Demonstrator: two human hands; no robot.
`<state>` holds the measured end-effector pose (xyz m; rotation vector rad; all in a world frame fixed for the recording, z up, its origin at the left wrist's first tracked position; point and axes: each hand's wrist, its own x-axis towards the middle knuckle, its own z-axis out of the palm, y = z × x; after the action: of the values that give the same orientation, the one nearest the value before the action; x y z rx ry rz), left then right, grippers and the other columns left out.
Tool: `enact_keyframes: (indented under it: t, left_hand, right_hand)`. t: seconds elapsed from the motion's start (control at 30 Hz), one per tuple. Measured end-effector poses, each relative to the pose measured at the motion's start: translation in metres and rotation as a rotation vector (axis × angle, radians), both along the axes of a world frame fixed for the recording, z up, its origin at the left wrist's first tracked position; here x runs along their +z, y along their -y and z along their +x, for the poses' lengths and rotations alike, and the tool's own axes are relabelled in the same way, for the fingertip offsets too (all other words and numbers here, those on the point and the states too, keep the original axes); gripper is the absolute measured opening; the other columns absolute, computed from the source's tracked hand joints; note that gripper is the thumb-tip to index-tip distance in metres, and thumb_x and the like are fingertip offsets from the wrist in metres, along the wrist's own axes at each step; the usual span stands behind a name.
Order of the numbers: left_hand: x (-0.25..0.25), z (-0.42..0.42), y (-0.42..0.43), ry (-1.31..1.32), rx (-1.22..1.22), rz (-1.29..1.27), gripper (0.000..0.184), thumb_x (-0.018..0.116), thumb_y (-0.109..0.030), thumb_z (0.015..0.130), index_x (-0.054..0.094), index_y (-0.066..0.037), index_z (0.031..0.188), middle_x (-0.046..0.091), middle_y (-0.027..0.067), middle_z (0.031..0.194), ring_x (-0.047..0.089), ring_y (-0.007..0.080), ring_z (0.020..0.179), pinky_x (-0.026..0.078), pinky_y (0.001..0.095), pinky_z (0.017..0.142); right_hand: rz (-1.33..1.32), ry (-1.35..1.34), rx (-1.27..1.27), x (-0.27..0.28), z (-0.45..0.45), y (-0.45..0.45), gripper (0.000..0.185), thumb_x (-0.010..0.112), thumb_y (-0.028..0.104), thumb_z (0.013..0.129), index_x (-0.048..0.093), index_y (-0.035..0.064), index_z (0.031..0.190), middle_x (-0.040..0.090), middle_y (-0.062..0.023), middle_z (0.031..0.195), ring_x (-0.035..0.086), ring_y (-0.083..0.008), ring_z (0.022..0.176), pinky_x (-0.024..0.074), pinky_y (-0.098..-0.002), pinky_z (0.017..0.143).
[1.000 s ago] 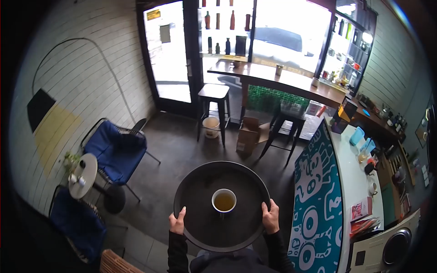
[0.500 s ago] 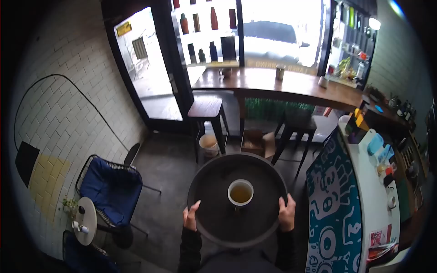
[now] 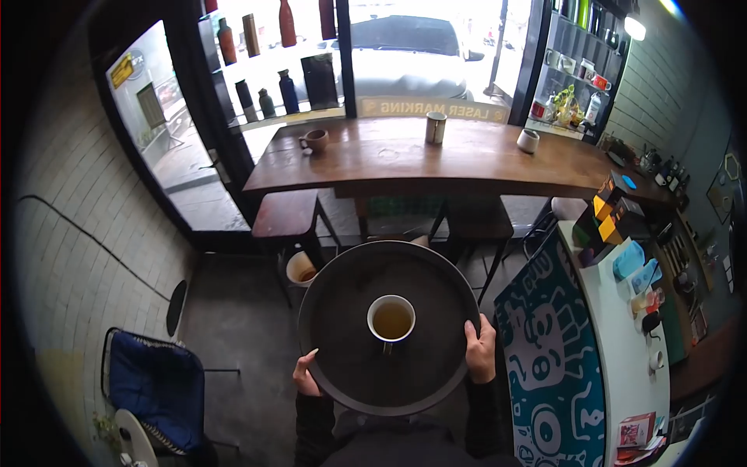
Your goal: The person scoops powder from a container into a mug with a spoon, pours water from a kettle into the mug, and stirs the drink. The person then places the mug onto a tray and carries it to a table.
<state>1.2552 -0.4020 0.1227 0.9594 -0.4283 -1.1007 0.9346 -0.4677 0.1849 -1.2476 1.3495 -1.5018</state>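
A round dark tray (image 3: pixel 428 373) is held level in front of me at its two sides. My left hand (image 3: pixel 306 374) grips the left rim, its thumb over the edge and the other fingers hidden below. On the right rim my right hand (image 3: pixel 481 349) is closed in the same way. Near the middle of the tray stands an upright white cup (image 3: pixel 391 319) with a brownish-yellow drink in it, its handle towards me. Neither hand touches the cup.
Ahead is a wooden bar table (image 3: pixel 373 159) bearing a brown mug (image 3: pixel 314 141), a tall cup (image 3: pixel 436 128) and a small white cup (image 3: pixel 527 140). A stool (image 3: pixel 286 215) and a bucket (image 3: pixel 300 268) stand below. A white counter (image 3: pixel 615 350) runs along the right; a blue chair (image 3: pixel 156 389) is at left.
The bar table and stools appear nearer and larger, and the blue chair has slid down and left in view. Both hands still hold the tray, with the cup standing on it.
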Motion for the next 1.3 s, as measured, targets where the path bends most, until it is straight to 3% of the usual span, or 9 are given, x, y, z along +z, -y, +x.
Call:
enact_keyframes:
  t: [0.37, 0.67, 0.73, 0.77, 0.8, 0.9, 1.13, 1.23, 1.3]
  left_hand:
    - [0.041, -0.011, 0.262, -0.005, -0.222, 0.112, 0.037, 0.059, -0.022, 0.089, 0.067, 0.006, 0.112, 0.068, 0.0142, 0.110, 0.065, 0.0218, 0.104, 0.050, 0.0310, 0.093]
    - [-0.006, -0.009, 0.364, 0.182, -0.106, 0.140, 0.035, 0.060, -0.020, 0.091, 0.067, 0.006, 0.112, 0.067, 0.0150, 0.114, 0.066, 0.0228, 0.104, 0.051, 0.0317, 0.094]
    - [0.001, -0.019, 0.377, 0.109, -0.065, 0.143, 0.035, 0.059, -0.019, 0.092, 0.066, 0.007, 0.114, 0.067, 0.0154, 0.114, 0.066, 0.0238, 0.104, 0.052, 0.0331, 0.094]
    - [0.007, -0.022, 0.380, -0.132, -0.070, 0.150, 0.035, 0.058, -0.019, 0.093, 0.064, 0.006, 0.116, 0.067, 0.0158, 0.115, 0.066, 0.0249, 0.103, 0.053, 0.0343, 0.093]
    - [0.015, -0.025, 0.384, -0.368, -0.075, 0.150, 0.035, 0.057, -0.018, 0.094, 0.063, 0.006, 0.118, 0.066, 0.0162, 0.116, 0.066, 0.0261, 0.103, 0.053, 0.0356, 0.093]
    - [0.015, -0.036, 0.388, -0.423, -0.076, 0.099, 0.038, 0.053, -0.019, 0.097, 0.058, 0.005, 0.125, 0.065, 0.0160, 0.121, 0.064, 0.0271, 0.108, 0.052, 0.0378, 0.096]
    - [0.019, -0.064, 0.397, -0.294, 0.007, 0.060, 0.045, 0.045, -0.029, 0.105, 0.049, 0.005, 0.134, 0.060, 0.0164, 0.129, 0.061, 0.0284, 0.115, 0.048, 0.0404, 0.101]
    - [0.015, -0.074, 0.401, -0.316, 0.013, 0.039, 0.045, 0.045, -0.029, 0.105, 0.049, 0.004, 0.134, 0.059, 0.0163, 0.130, 0.061, 0.0289, 0.116, 0.048, 0.0407, 0.101]
    - [0.016, -0.083, 0.404, -0.319, 0.049, 0.060, 0.045, 0.044, -0.030, 0.105, 0.050, 0.004, 0.134, 0.060, 0.0173, 0.129, 0.062, 0.0302, 0.115, 0.050, 0.0415, 0.100]
  right_hand:
    - [-0.047, -0.097, -0.103, -0.005, -0.019, 0.215, 0.021, 0.050, 0.007, 0.098, 0.060, -0.0082, 0.110, 0.068, -0.0108, 0.097, 0.061, -0.0149, 0.089, 0.0481, -0.0281, 0.081]
    - [0.063, 0.001, 0.046, -0.007, -0.039, 0.334, 0.019, 0.048, 0.004, 0.097, 0.060, -0.0075, 0.107, 0.068, -0.0094, 0.098, 0.062, -0.0136, 0.088, 0.0493, -0.0272, 0.081]
    - [0.065, -0.249, 0.061, -0.001, -0.046, 0.362, 0.017, 0.054, 0.008, 0.094, 0.059, -0.0079, 0.099, 0.067, -0.0213, 0.087, 0.065, -0.0248, 0.082, 0.0492, -0.0348, 0.077]
    - [0.085, -0.325, 0.044, 0.003, -0.050, 0.370, 0.019, 0.058, 0.012, 0.091, 0.058, -0.0070, 0.091, 0.063, -0.0278, 0.079, 0.067, -0.0389, 0.077, 0.0493, -0.0414, 0.071]
    - [0.084, -0.314, 0.068, 0.014, -0.051, 0.378, 0.019, 0.058, 0.012, 0.091, 0.058, -0.0070, 0.091, 0.063, -0.0278, 0.079, 0.067, -0.0389, 0.077, 0.0493, -0.0414, 0.071]
    - [0.165, -0.640, 0.114, 0.035, -0.060, 0.405, 0.023, 0.062, 0.018, 0.087, 0.056, -0.0038, 0.080, 0.061, -0.0294, 0.077, 0.060, -0.0493, 0.080, 0.0465, -0.0515, 0.067]
    - [0.102, -0.829, 0.336, 0.042, -0.106, 0.474, 0.029, 0.068, 0.024, 0.087, 0.061, -0.0015, 0.075, 0.060, -0.0228, 0.065, 0.062, -0.0391, 0.060, 0.0464, -0.0463, 0.058]
    - [-0.050, -0.638, 0.310, 0.066, -0.117, 0.530, 0.021, 0.073, 0.018, 0.086, 0.063, -0.0001, 0.090, 0.063, -0.0149, 0.069, 0.063, -0.0245, 0.059, 0.0493, -0.0369, 0.058]
    - [-0.102, -0.547, 0.367, 0.062, -0.127, 0.584, 0.038, 0.077, 0.018, 0.084, 0.058, 0.0014, 0.113, 0.066, -0.0136, 0.088, 0.065, -0.0208, 0.071, 0.0530, -0.0342, 0.065]
